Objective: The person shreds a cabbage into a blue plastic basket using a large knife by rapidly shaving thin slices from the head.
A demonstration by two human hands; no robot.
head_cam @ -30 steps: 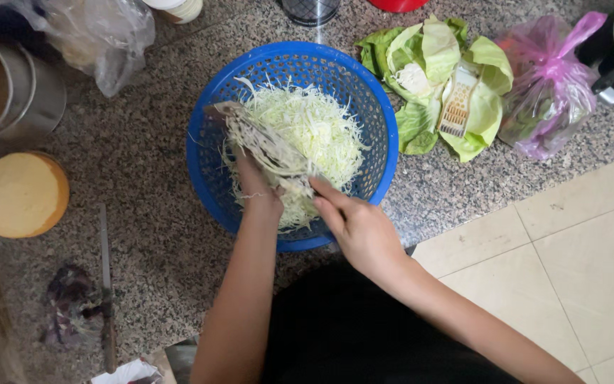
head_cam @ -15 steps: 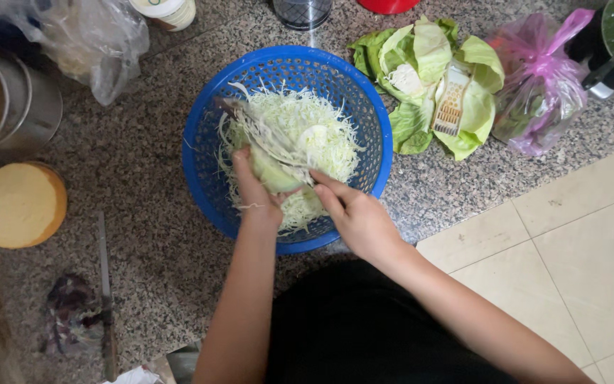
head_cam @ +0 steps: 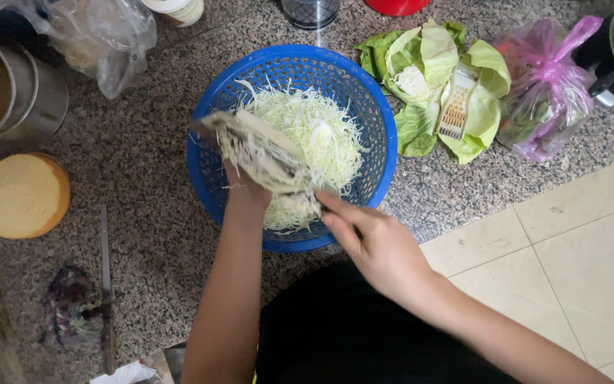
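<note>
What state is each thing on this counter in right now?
Blue basket: upright, partly filled with shredded cabbage.
Cabbage piece: held over the basket in the left hand.
Right hand: fingertips at the cabbage piece's near end.
Cabbage leaves: loose, piled beside the basket.
Grater: lying on the leaves.
Pink bag: knotted shut.
Metal pot: open.

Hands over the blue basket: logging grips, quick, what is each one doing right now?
Left hand: closed, holding a wedge of cabbage over the blue basket.
Right hand: fingers extended, touching the shredded cabbage; grip cannot be told.
</note>
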